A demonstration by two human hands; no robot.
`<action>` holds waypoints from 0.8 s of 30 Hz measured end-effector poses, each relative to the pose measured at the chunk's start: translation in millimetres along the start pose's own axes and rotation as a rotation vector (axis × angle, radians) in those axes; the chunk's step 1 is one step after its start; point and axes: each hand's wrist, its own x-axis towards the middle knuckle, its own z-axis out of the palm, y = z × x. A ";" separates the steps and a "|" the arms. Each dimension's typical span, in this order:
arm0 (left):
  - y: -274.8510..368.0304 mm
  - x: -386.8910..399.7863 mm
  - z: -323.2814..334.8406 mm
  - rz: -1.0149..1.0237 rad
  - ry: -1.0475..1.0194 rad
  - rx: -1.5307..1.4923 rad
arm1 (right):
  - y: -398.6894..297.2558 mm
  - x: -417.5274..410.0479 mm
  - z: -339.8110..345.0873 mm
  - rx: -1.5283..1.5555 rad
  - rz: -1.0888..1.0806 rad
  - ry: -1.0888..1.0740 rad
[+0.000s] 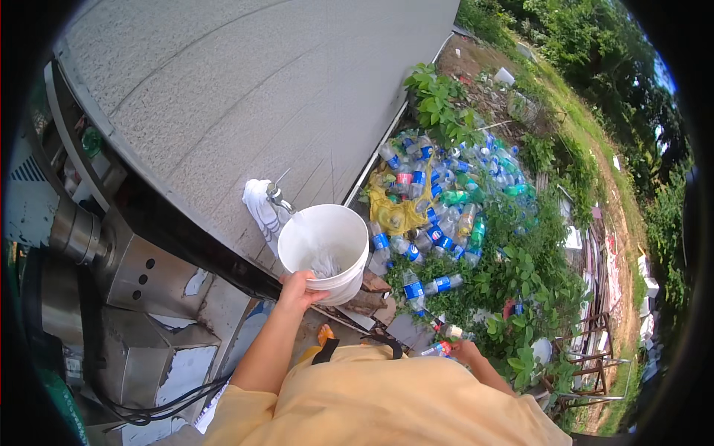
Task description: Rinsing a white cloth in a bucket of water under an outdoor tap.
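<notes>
My left hand (302, 291) grips the near rim of a white plastic bucket (354, 245), thumb and fingers over its edge. From a metal tap (277, 196) on the grey wall, water runs into the bucket and splashes at its bottom. A white striped cloth (261, 209) hangs by the tap. At the lower right, my right hand (464, 352) is closed around one end of a clear plastic bottle (436, 349) with a red and blue label, held low beside my body.
Many plastic bottles (446, 223) lie among weeds, with yellow netting (390, 214) over some. Stainless steel equipment (139, 273) and black cables (150, 413) are at the left. Broken bricks (368, 295) lie below the bucket. A rusty metal frame (597, 357) stands at the right.
</notes>
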 end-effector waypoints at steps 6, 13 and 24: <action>4.9 9.0 0.0 -0.016 -0.075 0.007 | 12.2 -33.3 -14.1 1.822 0.001 0.047; 12.8 -1.5 14.1 -0.048 -0.075 -0.003 | -59.0 -63.9 -113.3 2.311 -0.669 0.020; 13.5 1.9 -10.6 0.013 -0.046 0.033 | -90.3 -75.4 -129.9 2.284 -0.838 -0.074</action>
